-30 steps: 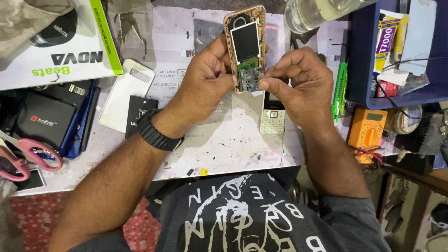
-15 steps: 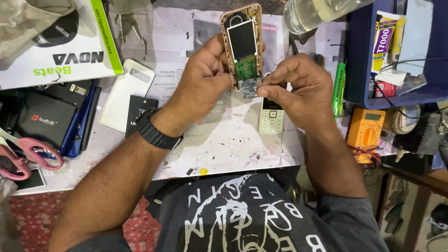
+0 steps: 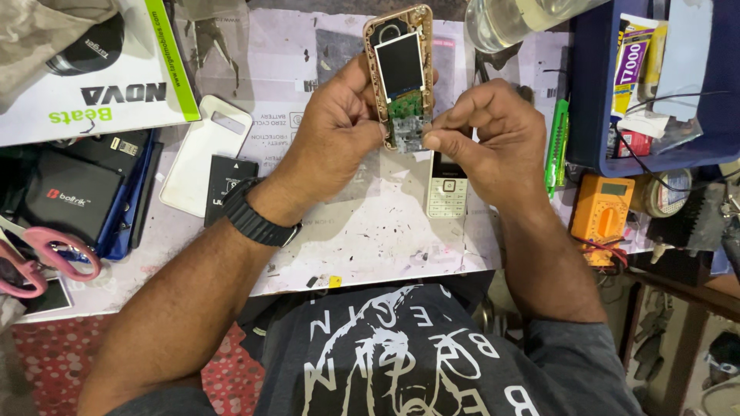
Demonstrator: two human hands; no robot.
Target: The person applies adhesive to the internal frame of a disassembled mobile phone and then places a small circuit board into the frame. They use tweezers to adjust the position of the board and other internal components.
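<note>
Scissors: one pair, pink handles [image 3: 35, 258], at far left edge of bench.
Black box: one [image 3: 65, 196], right of the scissors, lying on a blue case.
White back cover: one [image 3: 204, 154], flat on the paper; one black battery [image 3: 227, 181] touching its right side.
Left arm: forearm runs up from lower left, black wristwatch [image 3: 254, 216] on the wrist.
Left hand [image 3: 335, 139]: curled, thumb and fingers closed on the left edge of the opened phone [image 3: 401, 73], holding it above the bench, screen end pointing away.
Opened phone: one, gold frame, dark screen, green circuit board bare at its lower end; between both hands at top centre.
Right hand [image 3: 493, 139]: fingers bunched, thumb and forefinger pinched at the lower right corner of the board; whether they hold a small part, cannot tell.
White keypad phone: one [image 3: 447, 189], flat on the paper, partly under the right hand.
Green tool: one [image 3: 556, 142], just right of the right hand.
Orange multimeter: one [image 3: 601, 208], near the bench's right edge.
Blue tray: one [image 3: 590, 115], upper right.
</note>
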